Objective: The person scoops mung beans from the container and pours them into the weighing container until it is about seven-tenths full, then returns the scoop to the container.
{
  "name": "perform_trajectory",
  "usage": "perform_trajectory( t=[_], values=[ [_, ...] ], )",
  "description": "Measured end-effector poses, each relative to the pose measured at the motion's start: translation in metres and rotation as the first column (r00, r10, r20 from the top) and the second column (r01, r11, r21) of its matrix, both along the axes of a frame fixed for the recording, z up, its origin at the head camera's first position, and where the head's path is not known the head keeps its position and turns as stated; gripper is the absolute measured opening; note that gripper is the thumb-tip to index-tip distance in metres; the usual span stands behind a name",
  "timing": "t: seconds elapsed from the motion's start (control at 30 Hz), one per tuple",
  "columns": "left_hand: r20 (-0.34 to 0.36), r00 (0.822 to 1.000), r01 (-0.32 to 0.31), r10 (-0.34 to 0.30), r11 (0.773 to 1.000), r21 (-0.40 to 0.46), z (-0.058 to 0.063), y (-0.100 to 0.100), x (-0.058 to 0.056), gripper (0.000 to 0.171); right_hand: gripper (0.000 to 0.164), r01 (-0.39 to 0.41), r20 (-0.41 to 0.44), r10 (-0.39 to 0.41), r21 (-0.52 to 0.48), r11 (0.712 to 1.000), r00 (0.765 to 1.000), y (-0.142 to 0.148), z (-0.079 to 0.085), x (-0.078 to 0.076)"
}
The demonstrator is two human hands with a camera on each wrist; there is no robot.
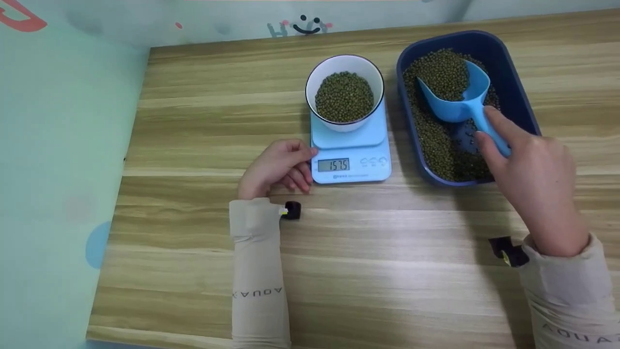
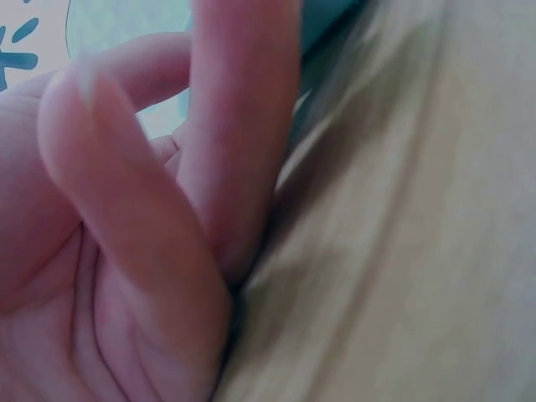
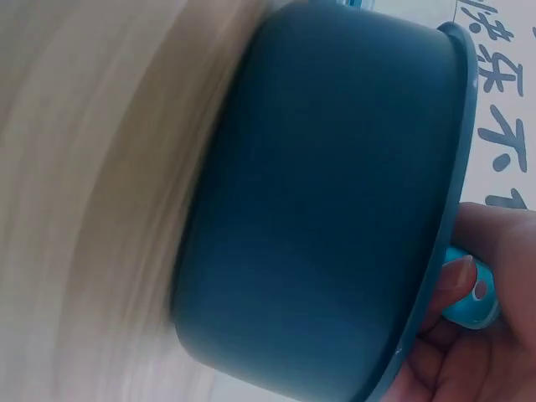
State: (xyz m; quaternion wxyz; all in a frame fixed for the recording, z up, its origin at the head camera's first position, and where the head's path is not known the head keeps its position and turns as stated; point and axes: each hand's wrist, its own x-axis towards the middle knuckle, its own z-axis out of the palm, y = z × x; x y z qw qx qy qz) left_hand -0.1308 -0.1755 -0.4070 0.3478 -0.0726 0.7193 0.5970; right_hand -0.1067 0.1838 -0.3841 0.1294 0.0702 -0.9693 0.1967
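Note:
A blue scoop (image 1: 450, 110) heaped with small green beans (image 1: 441, 72) is held over the dark blue tub (image 1: 517, 97). My right hand (image 1: 537, 169) grips its handle, whose end (image 3: 474, 311) shows beside the thumb in the right wrist view. More green beans lie in the tub. Left of the tub, a white bowl (image 1: 345, 127) with a dark rim holds green beans and stands on a light blue kitchen scale (image 1: 353, 170) that reads 157.5. My left hand (image 1: 278, 167) rests at the scale's left edge, its fingers loosely bent, as the left wrist view also shows.
The wooden table (image 1: 193, 232) runs up to a pale wall (image 1: 63, 121) on the left and a printed wall (image 1: 232, 19) at the back. Small black wrist cameras sit at both sleeves. The tub's raised rim surrounds the scoop.

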Motion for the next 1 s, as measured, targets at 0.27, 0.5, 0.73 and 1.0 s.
perform_trajectory(
  t=[0.27, 0.5, 0.73, 1.0],
  values=[
    [0.009, 1.0, -0.014, 0.014, 1.0, 0.008, -0.002, 0.0, 0.0, 0.034, 0.04, -0.002, -0.01, 0.002, -0.01, 1.0, 1.0, 0.002, -0.004, -0.001],
    [0.008, 1.0, -0.019, 0.019, 1.0, 0.003, -0.004, 0.0, 0.0, 0.033, 0.042, -0.022, 0.029, 0.022, 0.005, 1.0, 0.999, 0.002, -0.005, -0.003],
    [0.012, 1.0, -0.021, 0.021, 1.0, 0.003, -0.002, 0.0, 0.0, 0.033, 0.046, -0.035, 0.072, 0.032, 0.035, 0.999, 0.997, -0.002, -0.01, -0.005],
    [0.01, 1.0, -0.018, 0.018, 1.0, -0.012, 0.0, 0.0, 0.0, 0.033, 0.044, -0.045, 0.064, 0.042, 0.053, 0.998, 0.997, -0.007, -0.015, -0.004]
  ],
)
